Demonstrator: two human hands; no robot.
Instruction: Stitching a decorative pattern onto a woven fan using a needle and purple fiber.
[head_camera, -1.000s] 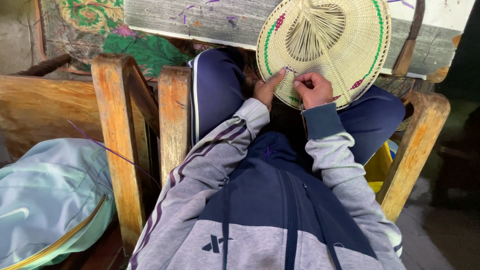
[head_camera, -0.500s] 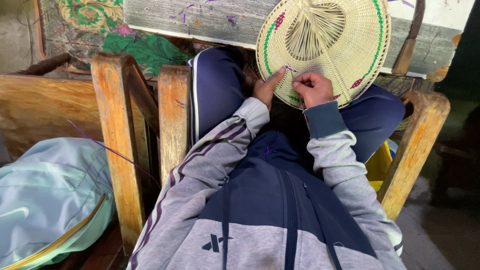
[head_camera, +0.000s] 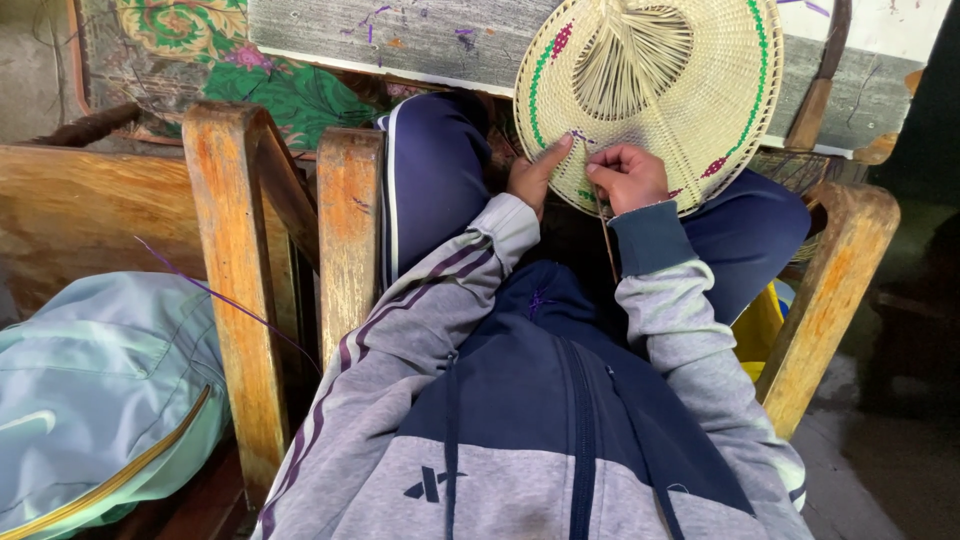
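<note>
A round woven straw fan (head_camera: 690, 110) with green and magenta edge patterns rests on my lap, tilted toward me. My left hand (head_camera: 535, 175) holds its lower left rim, thumb pressed on the weave. My right hand (head_camera: 628, 175) pinches a thin strip (head_camera: 604, 235) at the fan's lower edge, fingers closed; the strip hangs down toward my jacket. I sit in a wooden chair, in dark blue trousers and a grey and navy jacket.
Wooden armrests (head_camera: 240, 260) (head_camera: 830, 290) flank me. A pale blue jacket (head_camera: 90, 390) lies on the seat at the left, with a loose purple strip (head_camera: 220, 300) over it. A grey plank (head_camera: 420, 40) and a green floral cloth (head_camera: 290, 95) lie ahead. Something yellow (head_camera: 755, 325) is by my right thigh.
Both hands have stayed at the fan's lower edge. My right hand's fingers have shifted slightly on the strip. The fan has barely moved.
</note>
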